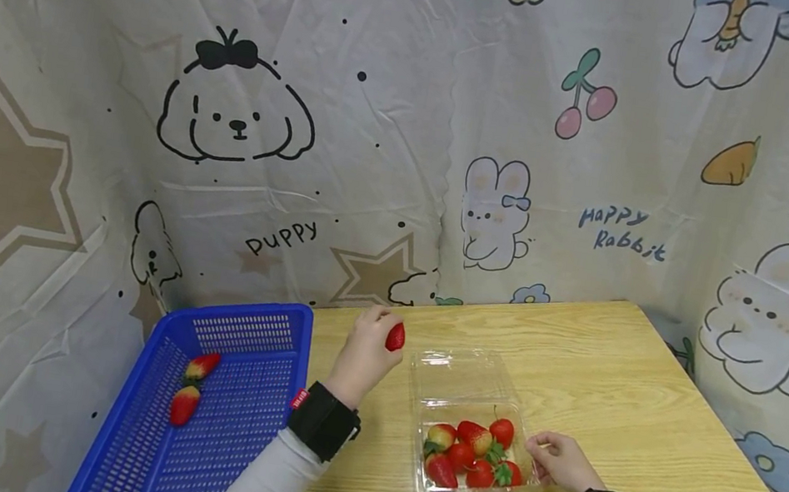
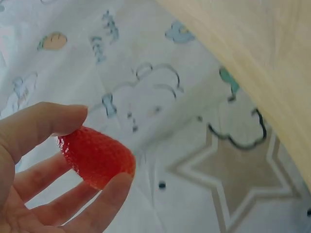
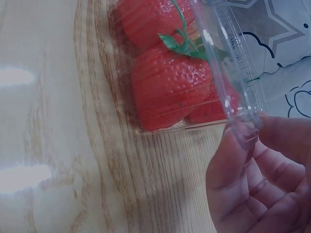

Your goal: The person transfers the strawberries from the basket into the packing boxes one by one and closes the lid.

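My left hand (image 1: 366,351) pinches a red strawberry (image 2: 99,158) between thumb and fingertips, raised above the table between the blue basket and the clear box. With thumb and forefinger, my right hand (image 1: 564,462) grips the right rim of the clear plastic box (image 3: 233,92). The box's lid (image 1: 463,376) lies folded back toward the wall. Inside the box sit several strawberries (image 1: 473,438), red with green leaves, some paler near the top. Two more strawberries (image 1: 185,404) lie at the left inside the blue plastic basket (image 1: 301,351).
The wooden table (image 1: 577,347) meets a cloth wall (image 1: 395,137) printed with cartoon animals and stars at the back. The basket stands at the table's left, against the left cloth. Wrist cameras on black straps (image 1: 324,421) sit on both arms.
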{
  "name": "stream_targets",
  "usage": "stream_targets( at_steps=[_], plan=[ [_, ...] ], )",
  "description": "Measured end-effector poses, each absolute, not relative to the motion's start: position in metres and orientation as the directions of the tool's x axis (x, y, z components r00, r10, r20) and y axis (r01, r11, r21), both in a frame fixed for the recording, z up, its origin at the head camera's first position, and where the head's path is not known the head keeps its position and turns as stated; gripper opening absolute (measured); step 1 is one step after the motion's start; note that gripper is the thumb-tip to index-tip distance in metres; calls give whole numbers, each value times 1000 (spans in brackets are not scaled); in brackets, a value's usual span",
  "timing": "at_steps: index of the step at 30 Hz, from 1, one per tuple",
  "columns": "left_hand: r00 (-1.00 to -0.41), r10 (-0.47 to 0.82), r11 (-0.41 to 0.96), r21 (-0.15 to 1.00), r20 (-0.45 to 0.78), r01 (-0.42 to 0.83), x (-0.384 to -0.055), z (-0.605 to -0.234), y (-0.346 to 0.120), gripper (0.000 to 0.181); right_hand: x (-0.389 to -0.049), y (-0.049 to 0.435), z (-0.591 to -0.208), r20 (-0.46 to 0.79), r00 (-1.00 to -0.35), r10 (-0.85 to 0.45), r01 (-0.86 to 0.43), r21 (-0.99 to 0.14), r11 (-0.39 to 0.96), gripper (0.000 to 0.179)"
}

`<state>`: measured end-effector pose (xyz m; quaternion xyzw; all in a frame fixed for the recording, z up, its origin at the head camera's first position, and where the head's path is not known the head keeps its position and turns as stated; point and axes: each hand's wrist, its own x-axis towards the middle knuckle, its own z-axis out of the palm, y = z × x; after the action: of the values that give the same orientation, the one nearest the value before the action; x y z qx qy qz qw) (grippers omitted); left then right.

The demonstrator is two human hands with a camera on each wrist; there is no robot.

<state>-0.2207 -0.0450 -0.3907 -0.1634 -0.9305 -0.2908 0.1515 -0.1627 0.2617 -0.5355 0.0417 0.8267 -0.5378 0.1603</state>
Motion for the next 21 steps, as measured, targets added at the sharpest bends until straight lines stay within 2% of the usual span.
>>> stream_targets(
  at_steps=[7,12,18,21],
  plan=[
    [-851,324,727,467,412,503,-203,-413,-12,42,-163,263,-537,-301,-945,-124,228,-883,409,30],
    [-793,429,704,390,432,593,-190,-434,7,44,-163,263,-539,-305,-947,-97,239,-877,417,28],
    [-743,487,683,330,460,652,-180,-473,22,43,-164,262,-541,-311,-948,-68,254,-868,426,27],
    [-734,522,687,297,434,663,-177,-494,26,42,-163,262,-542,-309,-949,-70,251,-869,426,27]
  ],
)
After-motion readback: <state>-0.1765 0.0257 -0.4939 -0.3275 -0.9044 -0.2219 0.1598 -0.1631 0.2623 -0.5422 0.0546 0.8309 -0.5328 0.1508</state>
